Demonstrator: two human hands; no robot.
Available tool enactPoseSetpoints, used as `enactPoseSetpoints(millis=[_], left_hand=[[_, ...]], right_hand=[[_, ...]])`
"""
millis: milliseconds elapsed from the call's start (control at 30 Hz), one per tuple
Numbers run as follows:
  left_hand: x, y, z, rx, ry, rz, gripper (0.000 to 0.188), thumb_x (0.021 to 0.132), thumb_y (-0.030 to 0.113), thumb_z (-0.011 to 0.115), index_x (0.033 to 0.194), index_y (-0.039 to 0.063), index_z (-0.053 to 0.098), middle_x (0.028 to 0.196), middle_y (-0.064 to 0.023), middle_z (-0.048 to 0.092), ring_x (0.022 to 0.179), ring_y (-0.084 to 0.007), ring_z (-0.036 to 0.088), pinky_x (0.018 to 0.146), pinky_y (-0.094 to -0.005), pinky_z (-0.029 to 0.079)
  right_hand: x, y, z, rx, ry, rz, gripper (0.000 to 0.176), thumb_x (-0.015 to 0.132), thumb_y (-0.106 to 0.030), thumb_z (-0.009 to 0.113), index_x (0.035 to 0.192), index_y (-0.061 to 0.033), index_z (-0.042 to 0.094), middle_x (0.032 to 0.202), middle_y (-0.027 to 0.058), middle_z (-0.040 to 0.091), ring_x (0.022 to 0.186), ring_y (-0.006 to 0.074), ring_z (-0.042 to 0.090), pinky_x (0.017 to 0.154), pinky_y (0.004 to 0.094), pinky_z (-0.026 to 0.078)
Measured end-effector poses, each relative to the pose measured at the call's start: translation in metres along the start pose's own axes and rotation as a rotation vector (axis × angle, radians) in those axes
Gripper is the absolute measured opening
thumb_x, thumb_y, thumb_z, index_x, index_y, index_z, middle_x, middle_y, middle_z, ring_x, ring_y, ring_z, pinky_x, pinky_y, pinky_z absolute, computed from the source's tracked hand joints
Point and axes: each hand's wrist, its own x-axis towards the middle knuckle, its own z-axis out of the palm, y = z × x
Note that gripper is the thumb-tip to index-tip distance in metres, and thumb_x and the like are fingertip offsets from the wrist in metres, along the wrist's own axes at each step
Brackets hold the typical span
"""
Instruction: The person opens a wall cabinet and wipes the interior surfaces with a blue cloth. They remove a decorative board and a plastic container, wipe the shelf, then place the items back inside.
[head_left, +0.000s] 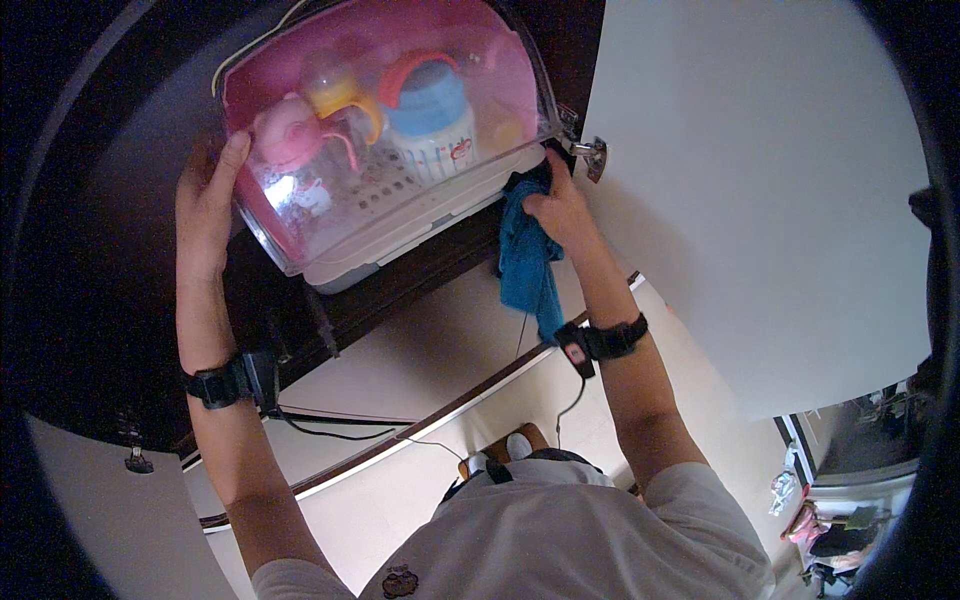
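A bottle storage box (420, 225) with a clear domed lid (450, 169), pink inside walls and a pale base is in front of me, tilted in view. Behind the lid are a pink cup with handles (289, 135), a yellow-handled bottle top (337, 94) and a blue-topped bottle with a red handle (431, 112). My left hand (210, 195) grips the box's left side, thumb on its edge. In my right hand (559, 202) is a blue cloth (527, 255), bunched up and hanging down. That hand is at the box's lower right corner; its fingertips are partly hidden.
The box is at a dark cabinet (112, 285). A pale cabinet door (750, 187) stands swung out on the right, with a metal hinge (592, 156) close to my right hand. Thin cables (337, 433) run from my wrist straps. Assorted items (832, 532) lie at lower right.
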Motion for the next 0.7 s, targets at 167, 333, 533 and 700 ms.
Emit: enactPoseSetpoints(millis=[167,333,533,700], left_hand=[[0.007,0.006,-0.013,0.083,0.010,0.023,0.080,0.087,0.049,0.072,0.136,-0.011,0.050,0.137,-0.0237,0.054,0.126,-0.0286,0.052,0.110,-0.0358,0.036],[0.009,0.003,-0.006,0.073,-0.021,0.043,0.082,0.088,0.043,0.074,0.141,-0.011,0.042,0.138,-0.0224,0.053,0.127,-0.0283,0.052,0.109,-0.0371,0.038],[-0.021,-0.018,0.011,-0.065,-0.154,0.171,0.092,0.083,0.020,0.080,0.151,-0.007,0.025,0.143,-0.0215,0.048,0.127,-0.0271,0.051,0.107,-0.0373,0.041],[-0.048,-0.038,0.005,-0.100,-0.055,0.172,0.096,0.082,0.027,0.082,0.151,-0.006,0.025,0.141,-0.0250,0.049,0.129,-0.0309,0.050,0.108,-0.0404,0.040]], right_hand=[[0.010,0.013,0.003,-0.001,-0.026,-0.026,0.088,0.070,-0.005,0.063,0.151,0.0016,0.030,0.139,0.0261,0.052,0.121,0.0311,0.057,0.102,0.0342,0.044],[-0.005,0.014,-0.016,-0.049,-0.101,-0.037,0.080,0.070,-0.005,0.062,0.147,-0.0016,0.042,0.127,0.0227,0.061,0.106,0.0285,0.062,0.094,0.0338,0.047],[-0.042,-0.020,-0.046,0.094,-0.110,-0.093,0.065,0.072,0.005,0.062,0.135,-0.0034,0.053,0.116,0.0138,0.064,0.104,0.0230,0.062,0.093,0.0338,0.049],[-0.008,-0.061,-0.026,0.401,0.160,-0.370,0.061,0.075,0.010,0.056,0.135,0.0001,0.047,0.120,0.0154,0.059,0.106,0.0234,0.059,0.097,0.0338,0.047]])
